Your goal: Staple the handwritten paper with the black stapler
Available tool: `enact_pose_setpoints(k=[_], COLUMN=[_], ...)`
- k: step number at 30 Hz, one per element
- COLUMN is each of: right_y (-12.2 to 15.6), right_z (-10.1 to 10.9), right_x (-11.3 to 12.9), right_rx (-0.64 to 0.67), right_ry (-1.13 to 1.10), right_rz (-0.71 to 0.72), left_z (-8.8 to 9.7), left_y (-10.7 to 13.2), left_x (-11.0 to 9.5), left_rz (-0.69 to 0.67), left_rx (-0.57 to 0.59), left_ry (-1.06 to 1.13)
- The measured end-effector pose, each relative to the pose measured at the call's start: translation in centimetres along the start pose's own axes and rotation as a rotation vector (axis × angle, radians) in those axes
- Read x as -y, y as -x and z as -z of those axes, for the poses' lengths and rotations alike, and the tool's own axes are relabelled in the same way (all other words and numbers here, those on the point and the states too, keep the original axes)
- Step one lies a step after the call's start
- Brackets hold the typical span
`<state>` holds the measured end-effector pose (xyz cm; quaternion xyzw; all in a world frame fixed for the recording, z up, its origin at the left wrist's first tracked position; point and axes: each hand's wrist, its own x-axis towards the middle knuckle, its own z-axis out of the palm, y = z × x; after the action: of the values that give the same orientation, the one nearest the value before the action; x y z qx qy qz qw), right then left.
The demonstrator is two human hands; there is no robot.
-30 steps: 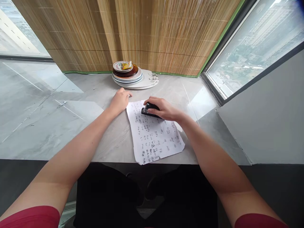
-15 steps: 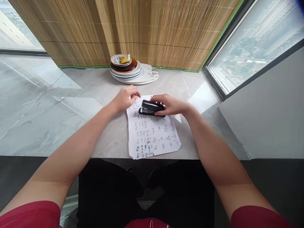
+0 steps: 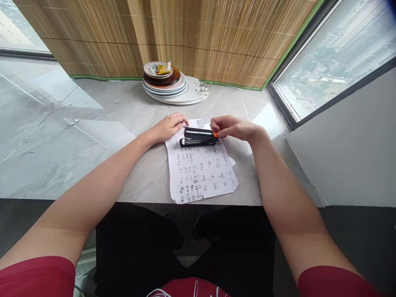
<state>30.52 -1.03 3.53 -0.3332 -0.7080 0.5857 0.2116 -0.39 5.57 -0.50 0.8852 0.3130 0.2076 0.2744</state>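
A black stapler (image 3: 199, 137) with an orange rear end lies on its side on a handwritten sheet of paper (image 3: 210, 177). My right hand (image 3: 233, 126) is at the stapler's right end, fingers curled and thumb against the orange part. To the left, my left hand (image 3: 171, 127) rests on the paper's upper left edge, its fingers stretched out and slightly bent, apart from the stapler. A small printed patch shows at the paper's top between my hands.
Behind the paper stands a stack of plates (image 3: 163, 84) with a yellow packet (image 3: 163, 68) on top. A bamboo blind (image 3: 185, 37) hangs at the back. Small scraps (image 3: 72, 123) lie on the counter (image 3: 136, 165) at left. A window (image 3: 334, 57) and white wall (image 3: 349, 152) bound the right side.
My right hand has slid back from around the stapler's body to its orange end. My left hand has come down onto the paper's edge. The view has tilted slightly.
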Motion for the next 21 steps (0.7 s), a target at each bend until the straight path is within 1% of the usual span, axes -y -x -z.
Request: enact_pose_setpoints(k=[3,5,8,10,12,14,17,18,19,21], right_y=[-0.2,-0.4,-0.6,-0.6,-0.5,-0.3,-0.5,-0.8,-1.2,-2.1], right_z=[0.1,0.2,0.2,0.2,0.2,0.1,-0.6,-0.9,-1.4,-2.3], right_x=[-0.4,-0.5,-0.4,-0.3,-0.2,-0.1,0.2,0.2,0.2,0.1], right_rx=[0.026,0.026,0.017,0.013,0.005,-0.033,-0.210,-0.267,-0.297,-0.265], right_ry=[-0.039,-0.065,-0.098,-0.096,-0.068,-0.021,0.031,0.063,0.116,0.287], right_rz=[-0.039,-0.069,-0.103,-0.116,-0.113,-0.054,0.142,0.193,0.218,0.209], left_z=[0.1,0.2,0.4,0.6,0.7,0.7,0.8,0.8,0.8,0.7], left_y=[-0.2,-0.3,-0.6,-0.7,-0.8,-0.7,-0.7,-0.7,-0.6,-0.7], left_x=[0.2,0.4,0.9,1.1,1.2,1.0,0.7,0.6,0.6,0.7], left_rz=[0.079,0.165,0.277,0.308,0.319,0.325,0.335,0.337,0.336,0.326], left_rx=[-0.051,-0.096,-0.209,-0.277,-0.313,-0.330,-0.351,-0.356,-0.361,-0.365], left_ry=[0.127,0.281,0.519,0.633,0.713,0.766,0.812,0.823,0.830,0.839])
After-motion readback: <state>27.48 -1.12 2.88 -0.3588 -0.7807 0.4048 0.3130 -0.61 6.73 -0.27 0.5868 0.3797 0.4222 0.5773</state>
